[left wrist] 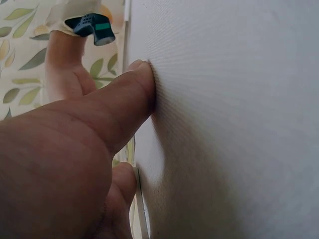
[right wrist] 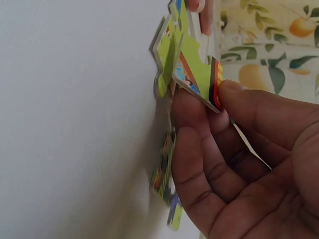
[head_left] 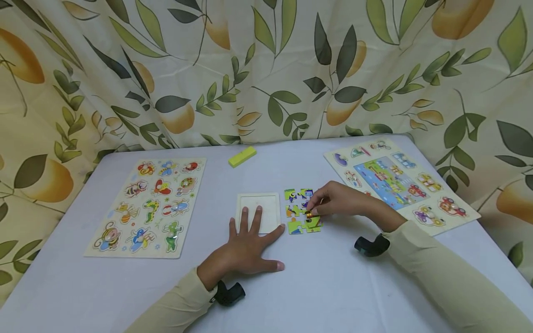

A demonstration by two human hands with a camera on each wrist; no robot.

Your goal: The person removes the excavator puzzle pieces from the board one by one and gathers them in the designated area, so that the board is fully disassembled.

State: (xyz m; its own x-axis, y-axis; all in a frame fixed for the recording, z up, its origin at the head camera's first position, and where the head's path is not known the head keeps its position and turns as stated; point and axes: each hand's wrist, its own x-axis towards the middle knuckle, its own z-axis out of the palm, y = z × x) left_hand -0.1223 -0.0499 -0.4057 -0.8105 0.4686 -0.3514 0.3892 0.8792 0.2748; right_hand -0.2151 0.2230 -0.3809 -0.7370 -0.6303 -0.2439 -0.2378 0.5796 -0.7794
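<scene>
My left hand (head_left: 245, 254) lies with its fingers spread and straight, fingertips on a small white puzzle tray (head_left: 269, 210) that shows no pieces in it. In the left wrist view the thumb (left wrist: 132, 89) rests against the white tabletop. Just right of the tray, my right hand (head_left: 339, 199) pinches a jigsaw piece (right wrist: 197, 69) between thumb and fingers. That piece is lime green with a red, black and yellow edge, and is tilted. Beneath and beside it lie several colourful jigsaw pieces (head_left: 294, 227), grouped close together on the table; the right fingers hide some of them.
An insect puzzle board (head_left: 156, 208) lies on the left, and a vehicle puzzle board (head_left: 395, 180) lies angled at the right, partly behind the right forearm. A yellow-green block (head_left: 242, 157) sits near the back edge. A leaf-patterned curtain (head_left: 266, 69) hangs behind the table.
</scene>
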